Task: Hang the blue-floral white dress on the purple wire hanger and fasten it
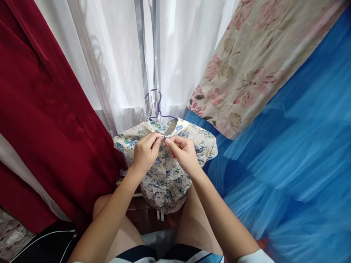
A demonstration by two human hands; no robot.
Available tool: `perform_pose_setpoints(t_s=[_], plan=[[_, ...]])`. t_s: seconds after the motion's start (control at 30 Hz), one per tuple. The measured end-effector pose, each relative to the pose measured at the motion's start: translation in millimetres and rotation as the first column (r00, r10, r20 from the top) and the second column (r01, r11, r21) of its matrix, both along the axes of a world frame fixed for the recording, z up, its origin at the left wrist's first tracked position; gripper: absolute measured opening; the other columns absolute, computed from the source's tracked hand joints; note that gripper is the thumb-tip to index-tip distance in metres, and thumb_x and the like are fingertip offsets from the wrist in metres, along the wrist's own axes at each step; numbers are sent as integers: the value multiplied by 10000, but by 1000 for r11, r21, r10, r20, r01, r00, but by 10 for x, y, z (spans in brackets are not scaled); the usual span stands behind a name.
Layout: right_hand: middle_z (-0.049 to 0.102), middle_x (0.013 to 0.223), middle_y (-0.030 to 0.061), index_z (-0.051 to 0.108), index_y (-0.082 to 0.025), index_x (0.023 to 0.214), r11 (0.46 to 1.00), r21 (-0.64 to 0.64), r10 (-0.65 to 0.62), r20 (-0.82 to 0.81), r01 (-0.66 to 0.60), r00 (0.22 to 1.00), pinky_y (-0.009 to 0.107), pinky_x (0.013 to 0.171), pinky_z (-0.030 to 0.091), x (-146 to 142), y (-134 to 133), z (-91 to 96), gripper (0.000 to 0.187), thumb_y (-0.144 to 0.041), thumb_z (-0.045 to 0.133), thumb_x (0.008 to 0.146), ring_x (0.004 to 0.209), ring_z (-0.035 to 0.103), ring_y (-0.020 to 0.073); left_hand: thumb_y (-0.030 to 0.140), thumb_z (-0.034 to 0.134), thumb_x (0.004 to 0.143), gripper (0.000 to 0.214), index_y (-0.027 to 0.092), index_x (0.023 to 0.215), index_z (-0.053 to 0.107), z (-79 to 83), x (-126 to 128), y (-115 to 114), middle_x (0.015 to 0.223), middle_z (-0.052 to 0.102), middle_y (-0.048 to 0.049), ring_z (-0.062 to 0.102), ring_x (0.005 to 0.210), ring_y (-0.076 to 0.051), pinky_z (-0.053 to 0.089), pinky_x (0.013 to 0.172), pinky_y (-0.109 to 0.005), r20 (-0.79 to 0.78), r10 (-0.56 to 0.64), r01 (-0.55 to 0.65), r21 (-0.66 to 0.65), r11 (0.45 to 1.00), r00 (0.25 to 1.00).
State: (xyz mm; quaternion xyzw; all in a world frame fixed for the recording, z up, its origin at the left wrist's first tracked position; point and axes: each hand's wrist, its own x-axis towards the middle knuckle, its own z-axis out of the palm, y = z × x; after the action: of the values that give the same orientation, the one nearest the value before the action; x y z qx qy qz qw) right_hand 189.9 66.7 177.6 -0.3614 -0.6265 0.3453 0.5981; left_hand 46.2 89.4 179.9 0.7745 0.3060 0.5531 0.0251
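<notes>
A white garment with a blue and yellow flower print (164, 175) hangs in front of me on a purple hanger (159, 106). My left hand (148, 149) is closed, its thumb and finger pinching the garment's neckline from the left. From the right, my right hand (182, 150) also pinches at the neckline, its thumb nearly touching the left fingertips. Between the fingertips sits a small dark fastener (165, 137), too small to make out clearly. A seam runs down the garment's middle below both hands.
Dark red cloth (55, 109) hangs at left, and sheer white cloth (115, 54) behind the hanger. A grey metal stand (156, 47) rises at centre. Pink-flowered fabric (236, 80) and ruffled blue tulle (296, 164) fill the right. A black item with white piping (46, 244) lies lower left.
</notes>
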Motion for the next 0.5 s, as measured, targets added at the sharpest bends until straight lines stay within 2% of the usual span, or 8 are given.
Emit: perform_pose_setpoints(t_s=[0.13, 0.2, 0.27, 0.33, 0.4, 0.43, 0.47, 0.5], plan=[[421, 512, -51, 639, -155, 733, 992, 2, -122, -54, 123, 991, 243, 450, 213, 22, 189, -186, 356, -494, 647, 840, 457, 318, 87, 278, 524, 986, 197, 161, 904, 660, 168, 35, 49, 779, 653, -17, 616, 754, -141, 445, 754, -244, 173, 143, -163, 107, 981, 974], [421, 514, -48, 659, -146, 750, 991, -24, -129, -35, 128, 991, 247, 457, 219, 70, 207, -290, 357, -490, 640, 843, 463, 324, 92, 291, 516, 992, 218, 152, 894, 653, 222, -112, 176, 750, 632, -5, 603, 735, -129, 436, 735, -234, 316, 184, -220, 83, 972, 931], [443, 527, -40, 673, -141, 766, 992, -39, -121, -18, 121, 992, 249, 472, 245, 142, 158, -376, 348, -474, 635, 858, 480, 356, 99, 292, 534, 983, 218, 142, 873, 647, 198, -355, 370, 737, 611, 1, 582, 724, -117, 425, 714, -221, 471, 199, -230, 7, 973, 859], [465, 541, -33, 678, -140, 768, 992, -46, -115, -4, 115, 993, 252, 485, 260, 208, 69, -441, 331, -452, 634, 871, 497, 381, 105, 248, 568, 960, 189, 134, 822, 630, 67, -622, 571, 723, 585, 10, 548, 706, -100, 414, 696, -202, 687, 196, -143, -134, 981, 700], [461, 532, -34, 679, -145, 763, 993, -75, -93, 0, 93, 996, 254, 481, 260, 238, -20, -503, 327, -447, 631, 877, 493, 384, 108, 200, 557, 953, 207, 142, 756, 579, -152, -826, 720, 658, 518, 34, 500, 635, -85, 412, 668, -191, 872, 223, 56, -273, 960, 435], [458, 524, -36, 680, -148, 763, 993, -94, -77, -3, 76, 997, 254, 477, 262, 238, -54, -539, 327, -450, 629, 879, 489, 384, 110, 186, 547, 950, 227, 150, 726, 545, -281, -886, 765, 623, 479, 44, 480, 599, -84, 417, 655, -194, 906, 248, 150, -313, 938, 343], [460, 519, -36, 681, -153, 763, 992, -111, -62, -10, 61, 998, 254, 475, 267, 233, -76, -582, 327, -453, 626, 881, 487, 386, 113, 178, 543, 944, 246, 159, 701, 512, -415, -914, 789, 594, 445, 50, 467, 569, -86, 427, 644, -202, 919, 267, 233, -338, 912, 289], [467, 515, -35, 682, -158, 762, 990, -128, -53, -19, 50, 998, 254, 474, 273, 229, -85, -634, 326, -456, 623, 882, 486, 390, 115, 173, 547, 932, 257, 168, 682, 485, -549, -911, 794, 573, 424, 53, 465, 550, -92, 440, 637, -213, 919, 281, 296, -360, 885, 277]])
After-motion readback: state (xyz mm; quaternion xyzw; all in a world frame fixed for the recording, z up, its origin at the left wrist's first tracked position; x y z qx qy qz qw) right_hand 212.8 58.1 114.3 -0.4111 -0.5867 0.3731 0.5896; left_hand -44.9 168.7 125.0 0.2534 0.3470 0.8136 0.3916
